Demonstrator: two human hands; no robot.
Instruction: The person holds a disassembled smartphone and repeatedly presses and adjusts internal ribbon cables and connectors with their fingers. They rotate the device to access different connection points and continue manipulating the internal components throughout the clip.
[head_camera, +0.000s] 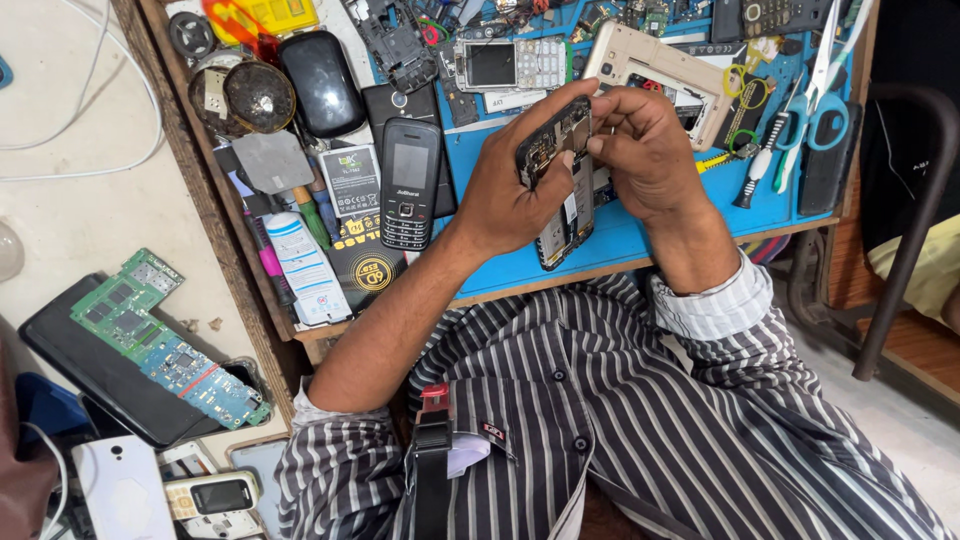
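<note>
The left hand (505, 195) wraps tight around an opened phone (558, 185) (its insides show) above the blue mat (620, 245), while the right hand (640, 150) pinches its top edge with 2 fingers.

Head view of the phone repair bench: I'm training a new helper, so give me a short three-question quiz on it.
1. True or false: the left hand holds the opened smartphone.
2. Where do the right hand fingers touch it? A) upper edge B) bottom end
3. Which keypad phone lies left of the left hand on the blue mat?

Key: 1 true. 2 A. 3 the black keypad phone.
</note>
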